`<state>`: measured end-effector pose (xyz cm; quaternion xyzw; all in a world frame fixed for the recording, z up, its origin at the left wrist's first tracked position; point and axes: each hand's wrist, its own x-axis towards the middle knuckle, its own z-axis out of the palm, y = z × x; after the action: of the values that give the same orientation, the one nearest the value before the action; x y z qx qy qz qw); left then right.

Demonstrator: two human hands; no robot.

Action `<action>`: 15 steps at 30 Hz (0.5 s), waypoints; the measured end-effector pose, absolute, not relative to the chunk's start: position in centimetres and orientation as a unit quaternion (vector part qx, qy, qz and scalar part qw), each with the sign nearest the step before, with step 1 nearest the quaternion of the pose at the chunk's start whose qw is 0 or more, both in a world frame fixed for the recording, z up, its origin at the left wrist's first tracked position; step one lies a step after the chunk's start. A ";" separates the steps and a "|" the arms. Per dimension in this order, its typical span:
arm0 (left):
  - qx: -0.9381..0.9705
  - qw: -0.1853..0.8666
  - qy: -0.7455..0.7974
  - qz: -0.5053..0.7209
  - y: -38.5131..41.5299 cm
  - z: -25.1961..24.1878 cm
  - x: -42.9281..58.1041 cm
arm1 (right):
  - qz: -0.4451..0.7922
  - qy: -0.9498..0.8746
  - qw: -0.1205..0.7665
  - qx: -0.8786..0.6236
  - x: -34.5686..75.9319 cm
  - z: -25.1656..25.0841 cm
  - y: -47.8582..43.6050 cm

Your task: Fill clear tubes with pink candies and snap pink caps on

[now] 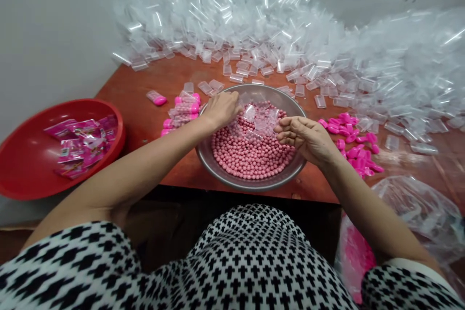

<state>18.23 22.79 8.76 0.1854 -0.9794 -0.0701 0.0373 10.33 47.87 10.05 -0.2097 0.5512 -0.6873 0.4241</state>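
A grey metal bowl [250, 185] holds many round pink beads or candies [250, 160]. Several small clear plastic cases [267, 118] lie on top of them. My left hand [222, 107] is over the bowl's left rim, back up, with its fingers curled down; what they hold, if anything, is hidden. At the bowl's right side my right hand [305, 138] has its fingers bent together and the thumb against them, close to the clear cases. I cannot make out anything in its grip. Left of the bowl lie several filled clear cases with pink caps [185, 109].
A large heap of clear empty cases [254, 24] covers the back of the wooden table [145, 77]. Loose bright pink caps [358, 147] lie right of the bowl. A red basin [25, 155] with pink packets [85, 143] stands left; clear plastic bags [417, 208] are at right.
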 end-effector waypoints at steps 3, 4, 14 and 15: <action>0.158 0.121 -0.966 -0.163 22.6 9.0 18.4 | -0.681 0.566 0.398 -0.240 10.1 9.4 47.4; 0.156 0.147 -0.953 -0.216 23.0 9.5 18.7 | -0.680 0.574 0.379 -0.253 10.0 9.3 47.1; 0.056 0.109 -0.875 -0.469 30.1 13.1 21.5 | -0.612 0.597 0.337 -0.395 8.1 10.4 46.8; 0.041 0.087 -0.898 -0.429 30.4 13.2 21.5 | -0.590 0.615 0.318 -0.416 8.4 10.5 47.2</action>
<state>21.54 30.41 13.18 0.0409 -0.8982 -0.4289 0.0870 8.42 47.18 10.46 -0.4162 0.6146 -0.5898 0.3180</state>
